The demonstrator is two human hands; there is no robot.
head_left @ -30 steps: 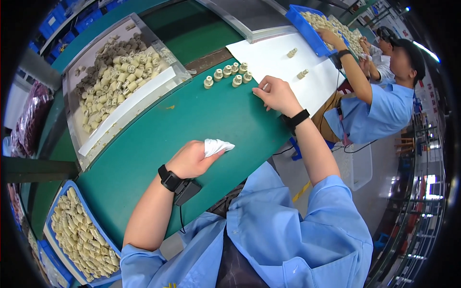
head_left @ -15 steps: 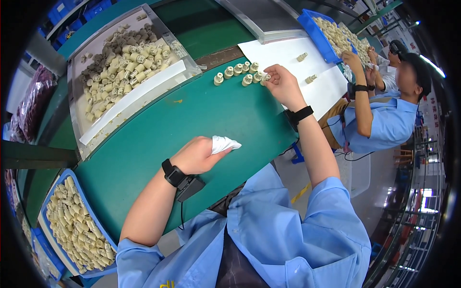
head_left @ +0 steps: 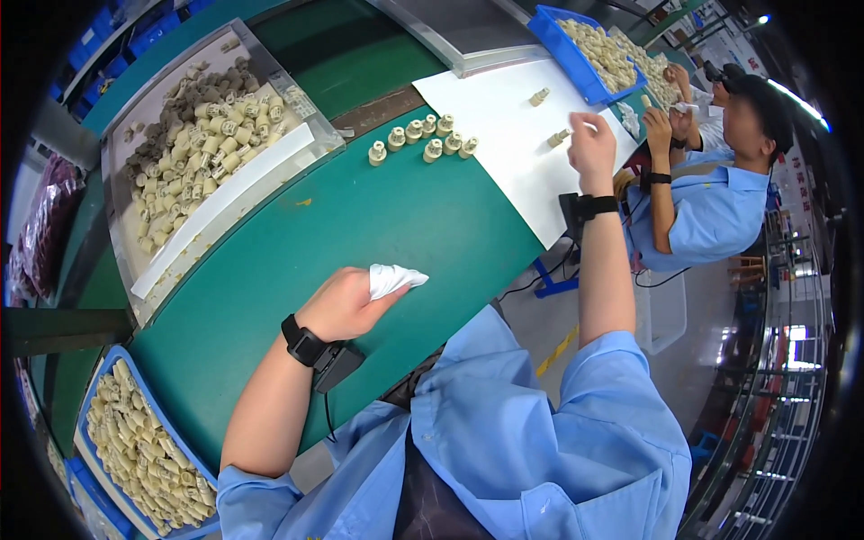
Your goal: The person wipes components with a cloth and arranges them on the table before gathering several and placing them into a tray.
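Observation:
My left hand [head_left: 342, 302] is closed around a crumpled white cloth [head_left: 393, 281], just above the green work surface [head_left: 342, 225]. My right hand [head_left: 594, 148] hovers over the white sheet [head_left: 504, 117], its fingers curled with a gap between them and apparently nothing inside. Close beside its fingertips lies a small cream cylindrical fitting [head_left: 559, 138]; whether they touch it I cannot tell. Another fitting [head_left: 539, 97] lies farther off on the sheet. Several similar fittings [head_left: 433, 150] stand upright in two short rows on the green surface, left of the sheet.
A shallow tray [head_left: 144, 286] at the far left holds heaped cream and grey-brown parts. Near left, a blue bin [head_left: 94, 382] is full of cream fittings; another blue bin [head_left: 551, 45] stands at the far right. A co-worker [head_left: 715, 211] handles parts on the right.
My right hand has left the upright fittings and moved right, over the white sheet beside a lying fitting. The left hand keeps its cloth. The whole view has shifted slightly.

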